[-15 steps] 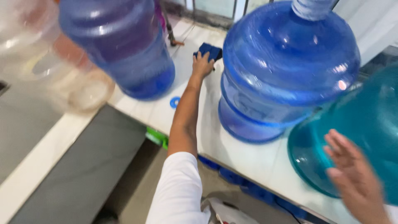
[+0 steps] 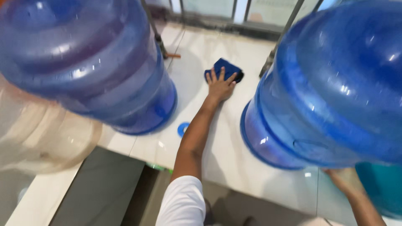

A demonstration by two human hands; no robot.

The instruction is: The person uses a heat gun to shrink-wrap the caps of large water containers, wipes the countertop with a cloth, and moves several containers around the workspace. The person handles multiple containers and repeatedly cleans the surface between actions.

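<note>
A: Where was the blue cloth [image 2: 226,69]?

B: On the far part of the white counter [image 2: 234,146], lying between the two big blue water jugs. The left hand [image 2: 220,86] lay flat on its near edge, fingers spread and pressing down, not clenched round it.

A: And the right hand [image 2: 345,180]?

B: Near the right edge, at the base of the right blue jug [image 2: 331,83]. Only part of it showed under the jug's bulge, so I could not tell whether it was gripping anything or resting loose.

A: What else stood around?

B: The left blue jug [image 2: 88,62] stood to the left of the arm, with a pale clear jug [image 2: 42,142] nearer and further left. A small blue cap [image 2: 183,129] lay on the counter just beside the forearm. A teal jug [image 2: 383,188] sat at the near right corner.

A: What might have gone wrong?

B: In my judgement, the arm was stretched far out between two jugs. A wide sweep of the cloth could have knocked either jug, or the forearm could have flicked the cap off the near edge. The counter looked glossy, so a jug nudged there might have slid.
</note>
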